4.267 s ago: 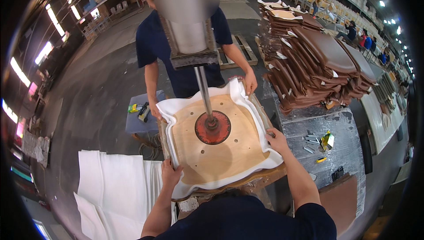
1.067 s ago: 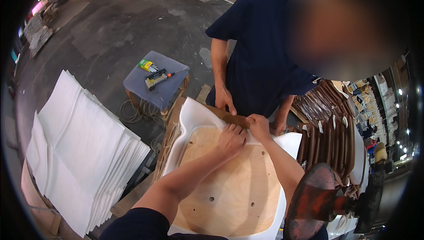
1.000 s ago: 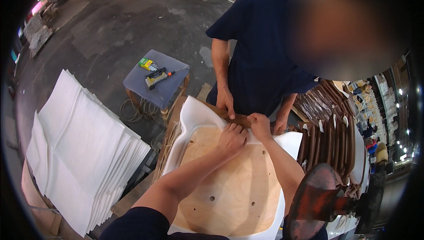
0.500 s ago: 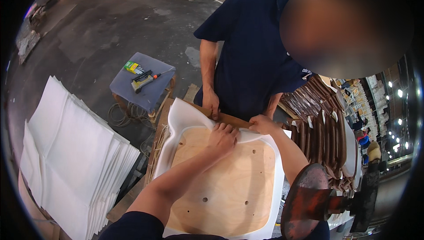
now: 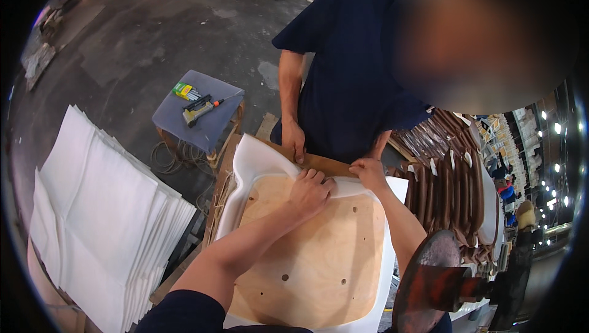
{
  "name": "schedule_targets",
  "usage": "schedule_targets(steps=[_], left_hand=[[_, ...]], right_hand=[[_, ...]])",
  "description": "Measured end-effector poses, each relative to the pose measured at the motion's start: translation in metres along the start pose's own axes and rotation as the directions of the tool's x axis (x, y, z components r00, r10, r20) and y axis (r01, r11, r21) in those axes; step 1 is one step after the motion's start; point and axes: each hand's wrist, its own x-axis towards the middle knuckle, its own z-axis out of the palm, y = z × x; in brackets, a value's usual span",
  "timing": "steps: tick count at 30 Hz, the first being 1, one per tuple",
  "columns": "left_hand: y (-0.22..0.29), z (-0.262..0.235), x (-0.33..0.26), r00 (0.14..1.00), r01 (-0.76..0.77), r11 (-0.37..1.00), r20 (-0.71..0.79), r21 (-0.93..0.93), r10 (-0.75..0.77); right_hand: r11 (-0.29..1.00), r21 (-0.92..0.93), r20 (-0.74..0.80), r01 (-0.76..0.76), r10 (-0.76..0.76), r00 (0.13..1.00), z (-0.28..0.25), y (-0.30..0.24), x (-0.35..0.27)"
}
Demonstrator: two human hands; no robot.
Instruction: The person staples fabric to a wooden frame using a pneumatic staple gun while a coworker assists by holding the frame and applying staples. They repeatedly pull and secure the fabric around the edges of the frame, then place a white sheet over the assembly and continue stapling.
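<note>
A rounded plywood seat board (image 5: 319, 259) with several drilled holes lies in front of me, on a white padding sheet (image 5: 242, 160) whose edges stick out around it. At the board's far edge, my left hand (image 5: 311, 193) is closed, its curled fingers gripping the sheet's raised edge. Just to the right, my right hand (image 5: 369, 172) is closed on the same far edge, near its corner. Between the two hands and the co-worker shows a flat brown strip (image 5: 323, 165). The co-worker's hand (image 5: 294, 140) touches that strip's left end. My fingertips are partly hidden.
A stack of white sheets (image 5: 104, 216) stands at the left. Beyond it, a stool (image 5: 199, 97) bears a staple gun (image 5: 199, 112) and a small box (image 5: 184, 91). Brown upholstered pieces (image 5: 448, 192) are piled at the right. A round reddish machine part (image 5: 426, 284) juts in at the lower right.
My right hand has shifted slightly right along the far edge, with its forearm. My left hand stays nearly in place. The co-worker's body has moved slightly to the right.
</note>
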Motion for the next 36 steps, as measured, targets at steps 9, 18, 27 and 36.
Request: schedule_targets(steps=[9, 18, 27, 36], left_hand=[[0.001, 0.002, 0.0, 1.0, -0.013, 1.0, 0.024, 0.008, 0.013], [0.001, 0.009, -0.002, 0.999, 0.026, 0.999, 0.02, 0.048, -0.027], [0.003, 0.008, -0.002, 0.998, 0.055, 0.998, 0.019, 0.02, -0.055], [-0.002, 0.007, -0.008, 0.994, 0.085, 0.996, 0.067, -0.022, -0.084]], right_hand=[[1.0, -0.015, -0.032, 0.001, -0.001, 0.999, 0.002, 0.011, 0.004], [0.984, -0.013, 0.238, 0.175, -0.167, 0.957, 0.036, -0.087, 0.037], [0.976, 0.037, 0.147, 0.213, -0.216, 0.965, 0.065, -0.128, 0.051], [0.982, 0.068, 0.021, 0.179, -0.18, 0.983, 0.082, -0.122, 0.05]])
